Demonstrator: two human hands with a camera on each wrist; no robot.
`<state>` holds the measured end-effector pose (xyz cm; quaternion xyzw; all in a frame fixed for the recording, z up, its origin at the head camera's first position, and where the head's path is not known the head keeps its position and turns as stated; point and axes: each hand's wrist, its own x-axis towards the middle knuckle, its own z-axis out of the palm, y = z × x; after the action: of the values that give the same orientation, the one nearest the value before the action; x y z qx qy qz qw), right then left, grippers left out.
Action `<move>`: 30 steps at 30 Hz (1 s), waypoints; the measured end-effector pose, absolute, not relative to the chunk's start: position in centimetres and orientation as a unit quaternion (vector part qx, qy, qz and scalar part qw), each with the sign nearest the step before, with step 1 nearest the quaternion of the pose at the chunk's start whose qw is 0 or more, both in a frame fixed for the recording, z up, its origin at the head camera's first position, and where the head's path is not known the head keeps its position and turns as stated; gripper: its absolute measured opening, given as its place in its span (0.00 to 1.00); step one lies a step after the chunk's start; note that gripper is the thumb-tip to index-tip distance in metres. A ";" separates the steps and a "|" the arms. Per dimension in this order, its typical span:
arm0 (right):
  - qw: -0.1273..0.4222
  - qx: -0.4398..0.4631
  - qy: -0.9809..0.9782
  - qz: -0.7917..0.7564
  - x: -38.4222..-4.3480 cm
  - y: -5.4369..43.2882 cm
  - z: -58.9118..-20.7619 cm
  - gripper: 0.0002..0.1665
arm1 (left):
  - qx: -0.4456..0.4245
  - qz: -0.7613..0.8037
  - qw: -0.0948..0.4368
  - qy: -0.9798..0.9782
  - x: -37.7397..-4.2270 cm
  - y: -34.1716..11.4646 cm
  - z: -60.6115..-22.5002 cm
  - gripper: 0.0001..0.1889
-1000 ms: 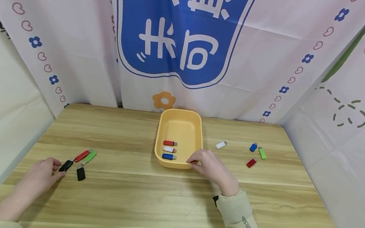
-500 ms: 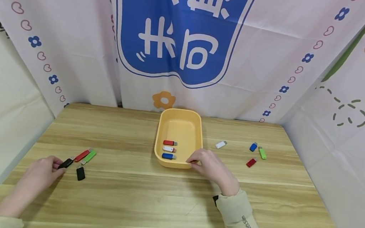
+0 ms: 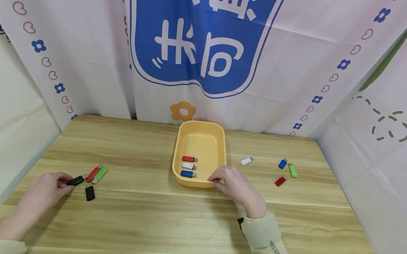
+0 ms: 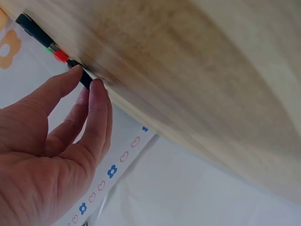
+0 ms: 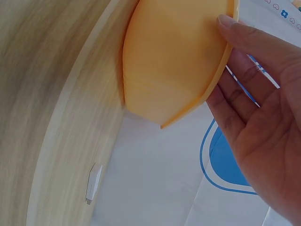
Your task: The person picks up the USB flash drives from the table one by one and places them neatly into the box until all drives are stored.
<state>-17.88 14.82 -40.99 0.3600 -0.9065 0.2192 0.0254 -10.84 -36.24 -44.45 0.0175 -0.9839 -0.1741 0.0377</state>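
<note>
My left hand point(image 3: 42, 190) pinches a black USB stick point(image 3: 76, 181) between thumb and fingertips at the left of the table. In the left wrist view the same stick point(image 4: 84, 79) shows between the fingertips, the farther fingers behind it. Close beyond its metal plug lie a red USB stick point(image 3: 93, 173) and a green one point(image 3: 100, 174). A second black stick point(image 3: 90, 193) lies nearer the front. My right hand point(image 3: 236, 187) grips the near right rim of a yellow box point(image 3: 194, 183). In the right wrist view the thumb presses the box's outer wall point(image 5: 178, 56), fingers over the rim.
Inside the box, a red stick point(image 3: 189, 159), a white one point(image 3: 188, 166) and a blue one point(image 3: 188, 174) lie in a row along the left. Right of the box are a white stick point(image 3: 246, 161), blue point(image 3: 282, 163), green point(image 3: 292, 170) and dark red point(image 3: 280, 181).
My left hand has taken hold of the black stick and turned it flatter, moving slightly away from me. The red stick has shifted right against the green one. My right hand has stayed put.
</note>
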 end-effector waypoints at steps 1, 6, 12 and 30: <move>0.026 0.360 -0.906 0.220 -17.9 14.8 -41.0 0.07 | 0.019 -0.175 0.035 -0.984 -10.8 -36.2 -44.4 0.13; 0.028 0.361 -0.907 0.216 -17.9 14.8 -41.0 0.07 | 0.029 -0.185 0.035 -0.982 -10.9 -36.1 -44.0 0.15; 0.027 0.360 -0.907 0.218 -17.8 14.8 -40.8 0.07 | 0.022 -0.199 0.086 -0.976 -11.0 -35.5 -43.5 0.16; 0.023 0.360 -0.907 0.216 -17.8 14.8 -40.9 0.07 | -0.069 -0.217 0.188 -0.956 -12.5 -32.0 -42.6 0.15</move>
<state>-17.81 14.77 -40.91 0.3604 -0.9071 0.2163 0.0228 -12.49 -32.05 -42.56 -0.0694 -0.9555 -0.2166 0.1877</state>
